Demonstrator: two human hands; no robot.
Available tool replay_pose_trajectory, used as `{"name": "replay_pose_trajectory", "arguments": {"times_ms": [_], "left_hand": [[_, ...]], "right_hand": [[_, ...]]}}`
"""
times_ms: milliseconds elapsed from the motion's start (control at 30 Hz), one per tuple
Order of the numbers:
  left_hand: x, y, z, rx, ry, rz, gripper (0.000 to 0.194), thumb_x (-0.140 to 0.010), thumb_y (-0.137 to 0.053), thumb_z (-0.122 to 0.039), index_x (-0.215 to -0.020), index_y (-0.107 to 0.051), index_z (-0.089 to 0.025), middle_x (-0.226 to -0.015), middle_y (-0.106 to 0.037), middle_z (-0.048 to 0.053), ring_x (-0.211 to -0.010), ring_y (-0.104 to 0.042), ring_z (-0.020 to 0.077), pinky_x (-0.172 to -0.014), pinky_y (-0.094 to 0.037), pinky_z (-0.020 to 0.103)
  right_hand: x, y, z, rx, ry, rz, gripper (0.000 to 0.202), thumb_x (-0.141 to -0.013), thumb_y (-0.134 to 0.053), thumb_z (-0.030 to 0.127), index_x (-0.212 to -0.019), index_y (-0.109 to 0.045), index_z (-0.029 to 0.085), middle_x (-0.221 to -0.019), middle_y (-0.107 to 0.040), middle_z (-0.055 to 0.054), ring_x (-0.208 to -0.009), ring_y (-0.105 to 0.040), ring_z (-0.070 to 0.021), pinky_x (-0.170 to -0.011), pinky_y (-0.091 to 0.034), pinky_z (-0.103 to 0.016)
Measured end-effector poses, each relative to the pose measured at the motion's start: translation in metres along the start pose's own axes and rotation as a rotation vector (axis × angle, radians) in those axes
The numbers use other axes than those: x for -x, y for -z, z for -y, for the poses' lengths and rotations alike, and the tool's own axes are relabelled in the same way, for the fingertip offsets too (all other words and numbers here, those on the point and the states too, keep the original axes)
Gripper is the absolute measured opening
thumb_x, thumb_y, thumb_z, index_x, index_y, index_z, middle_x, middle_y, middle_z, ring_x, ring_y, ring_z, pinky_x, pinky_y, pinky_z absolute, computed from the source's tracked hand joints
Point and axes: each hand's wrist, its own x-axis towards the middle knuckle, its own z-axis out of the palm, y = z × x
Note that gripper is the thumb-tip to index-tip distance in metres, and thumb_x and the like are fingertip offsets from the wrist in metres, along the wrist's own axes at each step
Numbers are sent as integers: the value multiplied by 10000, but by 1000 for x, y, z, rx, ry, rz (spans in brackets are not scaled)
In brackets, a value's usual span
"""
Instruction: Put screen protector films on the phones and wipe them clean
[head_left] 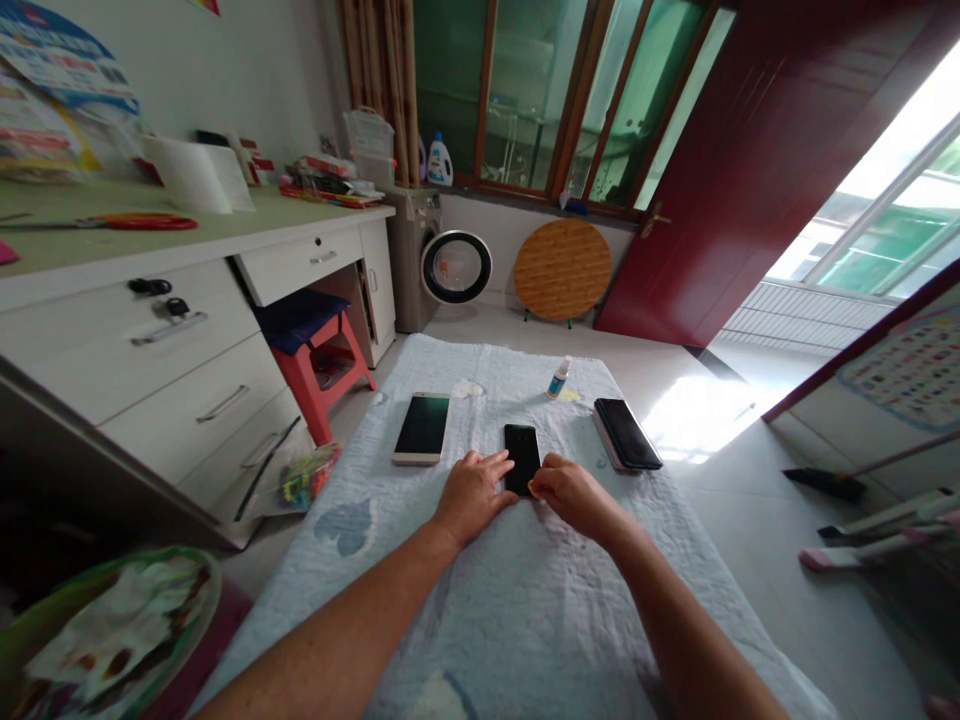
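Here, on a pale blue, cloth-covered table [540, 630], the left hand [471, 492] is resting with fingers spread, tips touching a black smartphone [523, 452] that is lying flat, midway between the side edges. The right hand [564, 490] is pinching a small orange piece [534, 488], too small to identify, at the phone's right side. Farther on, a white-framed smartphone [422, 428] is lying near the table's left edge, another dark smartphone [630, 435] near its right edge. A small white-capped bottle [557, 382] is standing toward the far right corner. Beyond the far edge, a front-loading washing machine [409, 265] is standing, its round door [457, 267] hanging open.
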Motion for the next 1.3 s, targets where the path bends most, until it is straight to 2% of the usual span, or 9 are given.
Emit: {"name": "replay_pose_trajectory", "arguments": {"times_ms": [267,467,600,767,967,1100,1200,1300], "left_hand": [[1,-2,2,18,-10,5,460,-837,-653,-433,-1255,-614,-244,-1383,-560,45,-1081,-556,271,-940,-435,409],[2,2,0,27,-22,1,464,-814,-683,-386,-1259,-597,-286,-1339,-595,7,-1057,-559,261,-923,-436,401],[1,1,1,25,-23,-12,445,-798,-704,-381,-1220,-631,-259,-1339,-597,1,-1048,-550,270,-920,-440,397],[0,1,1,29,-10,-5,445,-795,-710,-372,-1215,-627,-248,-1355,-584,8,-1051,-551,270,-922,-438,396],[1,-2,1,59,49,-23,590,-782,-719,-393,-1296,-495,-208,-1188,-654,72,-1054,-574,273,-899,-440,376],[1,-7,5,73,47,-48,669,-776,-722,-383,-1339,-416,-193,-1230,-633,83,-1089,-566,273,-924,-434,376],[1,-8,7,75,21,-45,627,-799,-697,-389,-1346,-442,-221,-1267,-626,56,-1094,-563,265,-931,-435,368],[1,-6,6,55,-5,-31,512,-839,-653,-425,-1302,-539,-240,-1321,-603,42,-1109,-557,265,-945,-431,379]], "right_hand": [[-16,-16,7,-34,68,-61,198,-885,-541,130,-758,-689,167,-838,-546,-20,-716,-508,-99,-663,-352,-202],[-50,-12,-15,37,18,-135,208,-870,-521,103,-832,-714,173,-857,-576,-28,-775,-537,-111,-710,-373,-200],[-79,-11,-29,118,-69,-170,212,-887,-519,157,-894,-731,174,-894,-605,-49,-813,-559,-127,-735,-382,-205],[-95,-13,-31,156,-145,-214,228,-886,-508,157,-909,-734,178,-899,-617,-51,-801,-561,-132,-731,-376,-213],[-76,-18,-19,108,-69,-221,205,-903,-524,200,-857,-723,186,-850,-586,-32,-785,-545,-124,-710,-370,-209],[-52,-20,-7,31,28,-171,193,-881,-532,133,-826,-710,182,-845,-568,-23,-766,-537,-115,-698,-374,-206],[-32,-20,-1,-32,80,-121,202,-866,-531,89,-775,-694,167,-845,-564,-22,-733,-532,-105,-683,-378,-206],[-14,-19,1,-81,116,-78,170,-863,-558,106,-771,-686,168,-850,-562,-21,-736,-540,-106,-689,-386,-208]]}}
